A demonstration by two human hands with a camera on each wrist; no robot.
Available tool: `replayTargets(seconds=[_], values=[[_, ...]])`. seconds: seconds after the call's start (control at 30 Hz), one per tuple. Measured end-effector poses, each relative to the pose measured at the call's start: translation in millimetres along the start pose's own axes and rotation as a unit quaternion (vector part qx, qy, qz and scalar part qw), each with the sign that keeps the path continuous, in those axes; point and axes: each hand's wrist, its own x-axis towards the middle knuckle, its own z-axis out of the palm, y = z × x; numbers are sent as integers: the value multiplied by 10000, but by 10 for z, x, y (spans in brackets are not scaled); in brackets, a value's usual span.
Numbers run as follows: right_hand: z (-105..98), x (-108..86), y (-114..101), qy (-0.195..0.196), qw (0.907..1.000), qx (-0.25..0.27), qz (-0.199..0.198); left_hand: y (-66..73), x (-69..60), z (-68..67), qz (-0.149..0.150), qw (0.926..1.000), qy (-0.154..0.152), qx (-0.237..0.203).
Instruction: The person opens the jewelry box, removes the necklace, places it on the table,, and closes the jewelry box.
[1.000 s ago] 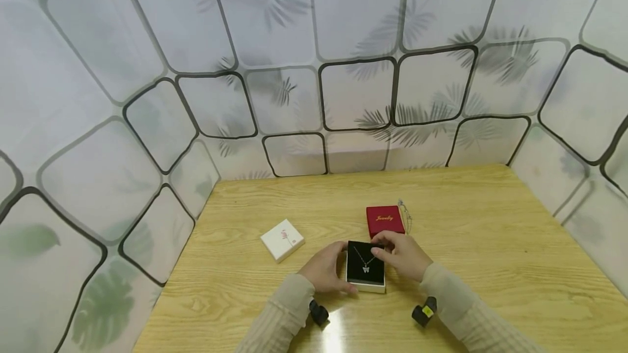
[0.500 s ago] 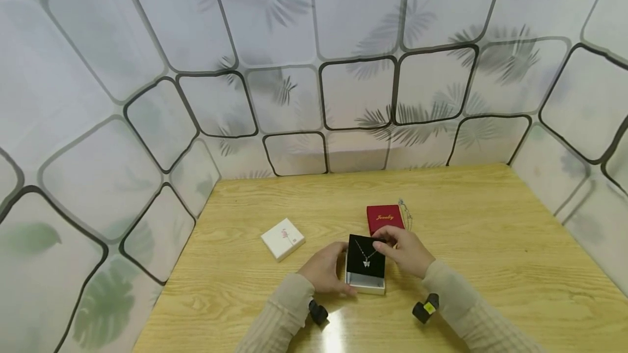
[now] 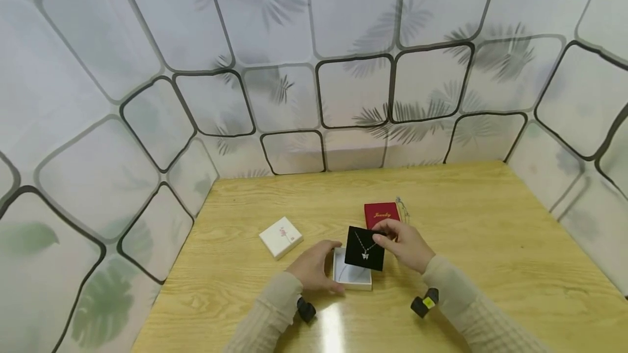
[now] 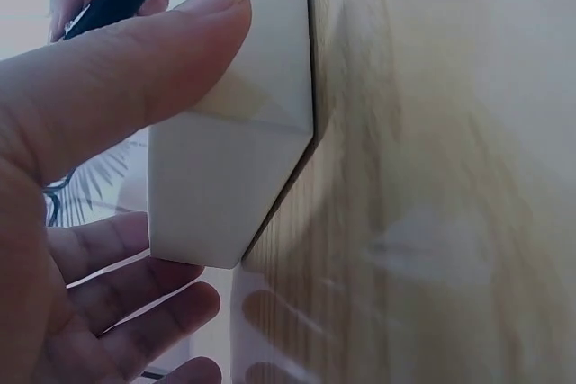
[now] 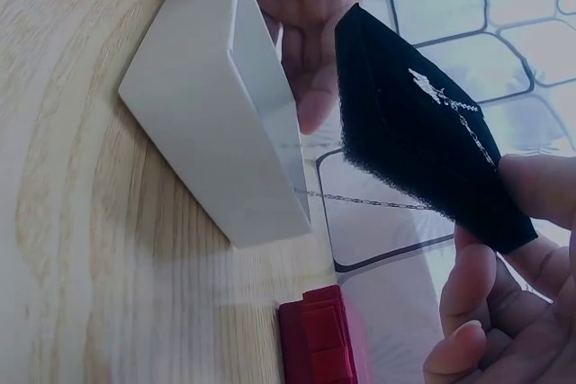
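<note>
My left hand (image 3: 314, 268) holds the small white jewelry box base (image 3: 357, 286) on the table, its thumb along the near side and fingers round the far side. My right hand (image 3: 407, 244) pinches a black foam pad (image 3: 374, 263) at its far right corner, raised above the box and tilted. On the pad lies a silver necklace (image 3: 365, 256) with a butterfly pendant. In the right wrist view, part of its chain (image 5: 369, 201) runs from under the pad into the box base (image 5: 193, 101). The box's pale inside shows beside the pad.
A square white lid (image 3: 281, 237) with a pink flower print lies to the left. Behind the right hand sits a red box (image 3: 381, 213) lettered "Jewelry", with a silver chain (image 3: 404, 212) beside it. Patterned fabric walls (image 3: 294, 97) border the wooden table (image 3: 481, 244) at back and sides.
My right hand has lifted the black pad out of the box base, up and away. My left hand has shifted the box base slightly left, exposing its inside.
</note>
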Motion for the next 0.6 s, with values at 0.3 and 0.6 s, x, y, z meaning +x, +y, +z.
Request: replayTargets(seconds=[0.3,0.6], values=[[-18,-3,-8,147,9998,166,-8,-9,-54,-55,-90,9999,-85,48],[-43,10,-59,140,9990,419,-113,-42,-111,-127,-232,9997,-46,61]])
